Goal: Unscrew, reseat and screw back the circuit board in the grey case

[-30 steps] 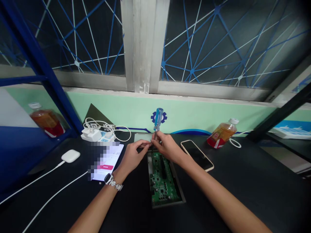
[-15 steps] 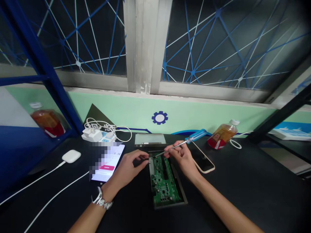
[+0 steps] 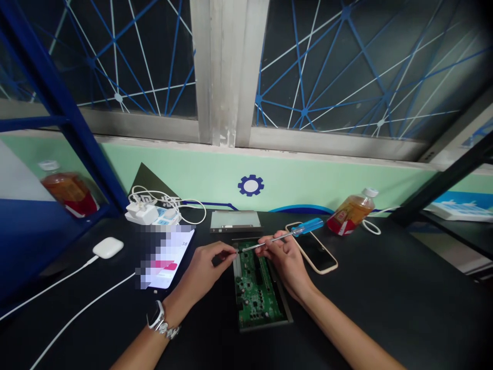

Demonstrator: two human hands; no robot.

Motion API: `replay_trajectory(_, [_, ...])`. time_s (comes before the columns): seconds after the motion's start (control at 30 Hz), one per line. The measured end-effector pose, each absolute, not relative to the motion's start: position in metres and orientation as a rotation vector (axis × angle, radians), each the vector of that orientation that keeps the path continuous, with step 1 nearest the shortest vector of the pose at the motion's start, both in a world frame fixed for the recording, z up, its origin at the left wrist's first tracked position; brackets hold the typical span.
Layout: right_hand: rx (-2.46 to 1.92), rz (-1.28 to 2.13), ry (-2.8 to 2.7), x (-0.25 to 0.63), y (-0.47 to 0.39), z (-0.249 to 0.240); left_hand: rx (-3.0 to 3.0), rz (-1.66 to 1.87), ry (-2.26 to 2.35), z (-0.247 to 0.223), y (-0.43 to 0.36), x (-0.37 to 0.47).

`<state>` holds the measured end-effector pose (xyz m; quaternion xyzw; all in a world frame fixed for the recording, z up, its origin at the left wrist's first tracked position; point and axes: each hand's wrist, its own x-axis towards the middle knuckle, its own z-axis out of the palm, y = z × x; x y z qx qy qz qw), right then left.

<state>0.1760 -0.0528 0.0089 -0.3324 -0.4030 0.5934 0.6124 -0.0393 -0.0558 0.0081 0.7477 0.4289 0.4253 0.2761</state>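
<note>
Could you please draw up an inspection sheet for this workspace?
Surface: black table.
Job's things: green circuit board lying flat; blue-handled screwdriver slanting over its far end.
Clutter: lit phone and white case left; pale-rimmed phone and bottle right.
Hands: right hand holds the screwdriver's shaft; left hand has its fingertips near the tip, contents too small to tell.
Cables: white cable reaches the white case.
Surroundings: green wall, patterned windows.
</note>
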Motion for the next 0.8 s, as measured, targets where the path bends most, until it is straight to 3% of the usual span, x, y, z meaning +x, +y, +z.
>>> replay_trajectory(0.8, [-0.727, 1.411, -0.898, 0.175, -0.057, 0.017, 2.014, 1.119, 1.135, 0.012, -0.057, -0.039])
